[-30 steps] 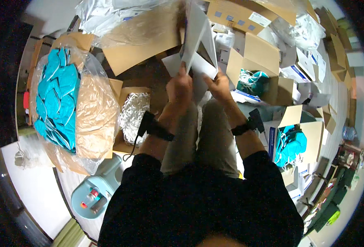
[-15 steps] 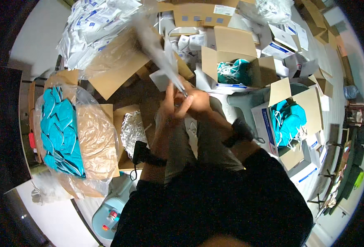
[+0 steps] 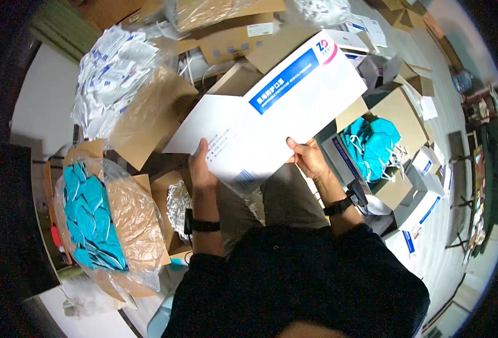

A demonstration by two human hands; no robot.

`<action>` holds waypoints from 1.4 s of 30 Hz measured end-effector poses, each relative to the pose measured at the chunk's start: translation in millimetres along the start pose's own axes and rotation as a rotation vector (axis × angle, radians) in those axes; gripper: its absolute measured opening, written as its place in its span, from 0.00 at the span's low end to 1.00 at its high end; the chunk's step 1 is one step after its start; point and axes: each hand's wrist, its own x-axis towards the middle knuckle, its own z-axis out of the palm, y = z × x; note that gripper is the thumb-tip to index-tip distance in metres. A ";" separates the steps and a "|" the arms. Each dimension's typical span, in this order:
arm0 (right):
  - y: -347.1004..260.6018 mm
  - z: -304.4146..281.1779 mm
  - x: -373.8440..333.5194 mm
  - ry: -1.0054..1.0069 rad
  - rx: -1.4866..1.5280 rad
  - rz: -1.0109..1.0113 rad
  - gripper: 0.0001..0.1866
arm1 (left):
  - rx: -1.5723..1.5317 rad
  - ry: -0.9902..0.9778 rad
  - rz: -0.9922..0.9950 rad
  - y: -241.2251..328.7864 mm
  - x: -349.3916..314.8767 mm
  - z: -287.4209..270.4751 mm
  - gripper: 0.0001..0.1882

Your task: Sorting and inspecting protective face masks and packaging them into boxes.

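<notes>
A white cardboard carton [image 3: 305, 112] with a blue printed band stretches across the middle, above my lap, its broad printed face turned up. It looks flattened or only partly unfolded; I cannot tell which. My left hand [image 3: 203, 167] grips its lower left edge, thumb on the printed face and the other fingers hidden behind. At the lower right edge my right hand [image 3: 310, 159] pinches the panel, thumb on top and fingers curled beneath. To the right of that hand stands an open carton holding teal face masks [image 3: 370, 147] with white straps.
On the left, a plastic-lined box holds more teal masks [image 3: 88, 211]; beside it is a box of silvery-white strips [image 3: 179, 211]. A heap of white packets [image 3: 116, 84] lies at the upper left. Brown boxes [image 3: 235, 42] stand beyond the carton, white cartons [image 3: 421, 205] at the right.
The flat white piece, edge-on and blurred before, now shows its broad printed face. My hands, close together earlier, have moved apart along its lower edges. The head view has shifted.
</notes>
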 end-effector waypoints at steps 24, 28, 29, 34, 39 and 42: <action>-13.3 -15.6 -35.1 0.243 0.054 -0.077 0.20 | 0.608 0.168 -0.188 -17.4 -74.8 -103.2 0.29; 5.0 -27.6 -27.1 0.409 0.034 -0.251 0.17 | 0.648 -0.063 -0.144 -22.1 -109.3 -28.1 0.27; 10.0 -24.8 -23.1 0.394 0.035 -0.248 0.17 | 0.667 -0.034 -0.069 -28.5 -119.7 -32.9 0.25; -0.5 -18.5 -36.9 0.275 -0.171 -0.028 0.28 | 0.489 0.155 -0.075 -14.3 -150.4 13.9 0.14; -26.5 -72.3 -24.2 0.416 0.165 -0.180 0.27 | 0.594 0.147 0.087 3.6 -155.6 7.5 0.15; -36.1 -90.1 -26.9 0.329 0.096 -0.240 0.21 | 0.431 0.080 0.018 21.9 -163.3 5.0 0.20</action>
